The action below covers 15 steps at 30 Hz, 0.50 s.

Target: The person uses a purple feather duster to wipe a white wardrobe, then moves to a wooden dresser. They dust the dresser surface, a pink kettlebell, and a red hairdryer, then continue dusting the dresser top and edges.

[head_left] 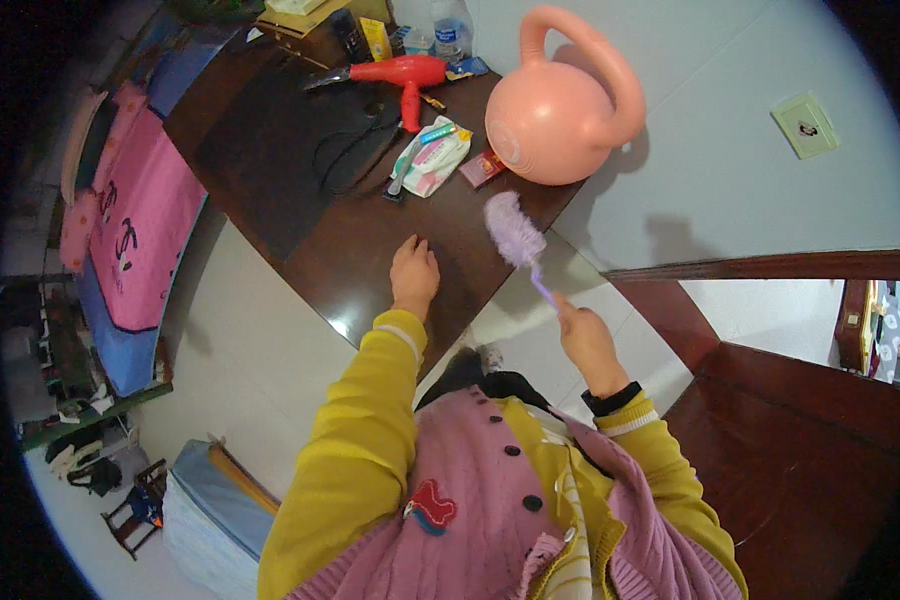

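My right hand (587,345) grips the thin purple handle of a fluffy lavender duster (514,230). The duster's head is over the right edge of the dark brown table (370,225), below a large pink kettlebell (552,120). Resting on the tabletop near its front corner is my left hand (415,275), fingers loosely bent, with nothing held. Beyond that hand lies a white and pink soft pack (436,165), with a razor-like stick (402,172) across it. A small red box (481,170) sits between the pack and the kettlebell.
A red hair dryer (402,75) lies farther back with a dark cord. Behind it stand a plastic bottle (451,38), a yellow tube (375,40) and a wooden box (310,35). A bed with a pink cover (145,230) is at left, a dark red wooden panel (800,450) at right.
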Each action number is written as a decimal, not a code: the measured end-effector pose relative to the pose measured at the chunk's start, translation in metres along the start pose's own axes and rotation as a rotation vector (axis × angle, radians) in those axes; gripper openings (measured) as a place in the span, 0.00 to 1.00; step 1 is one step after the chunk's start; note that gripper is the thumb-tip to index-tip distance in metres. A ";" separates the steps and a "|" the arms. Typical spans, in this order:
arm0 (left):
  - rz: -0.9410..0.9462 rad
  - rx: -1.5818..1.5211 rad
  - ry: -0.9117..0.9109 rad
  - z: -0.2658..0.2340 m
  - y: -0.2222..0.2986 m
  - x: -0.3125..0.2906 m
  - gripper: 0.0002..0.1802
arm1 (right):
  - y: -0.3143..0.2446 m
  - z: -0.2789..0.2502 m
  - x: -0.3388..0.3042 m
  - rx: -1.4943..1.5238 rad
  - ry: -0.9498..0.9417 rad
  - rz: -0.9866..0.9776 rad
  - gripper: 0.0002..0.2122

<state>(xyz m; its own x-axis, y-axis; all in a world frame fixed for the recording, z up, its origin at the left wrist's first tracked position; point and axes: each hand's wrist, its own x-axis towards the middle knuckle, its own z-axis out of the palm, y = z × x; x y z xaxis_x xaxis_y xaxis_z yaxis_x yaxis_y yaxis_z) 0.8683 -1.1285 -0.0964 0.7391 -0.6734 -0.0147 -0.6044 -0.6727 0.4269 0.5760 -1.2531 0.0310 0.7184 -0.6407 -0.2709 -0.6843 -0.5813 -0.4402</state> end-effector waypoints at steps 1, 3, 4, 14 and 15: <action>0.005 -0.013 0.032 -0.001 0.000 -0.008 0.20 | -0.003 0.004 -0.004 -0.014 -0.044 -0.067 0.19; -0.014 -0.017 0.053 -0.003 -0.002 -0.023 0.21 | -0.006 0.012 -0.011 0.001 -0.175 -0.212 0.19; -0.032 -0.032 0.064 -0.005 -0.005 -0.031 0.22 | -0.009 0.015 -0.014 0.029 -0.261 -0.287 0.20; -0.068 0.022 0.051 -0.035 -0.032 -0.105 0.24 | -0.016 0.026 -0.049 -0.043 -0.302 -0.342 0.21; -0.094 0.002 0.055 -0.036 -0.033 -0.111 0.24 | -0.017 0.028 -0.050 -0.051 -0.366 -0.403 0.21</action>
<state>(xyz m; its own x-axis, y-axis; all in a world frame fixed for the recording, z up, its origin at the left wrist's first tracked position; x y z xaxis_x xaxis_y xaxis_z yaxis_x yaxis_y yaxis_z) 0.8171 -1.0207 -0.0762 0.8080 -0.5891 -0.0048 -0.5319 -0.7330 0.4240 0.5546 -1.1973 0.0284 0.9152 -0.1514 -0.3736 -0.3448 -0.7742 -0.5309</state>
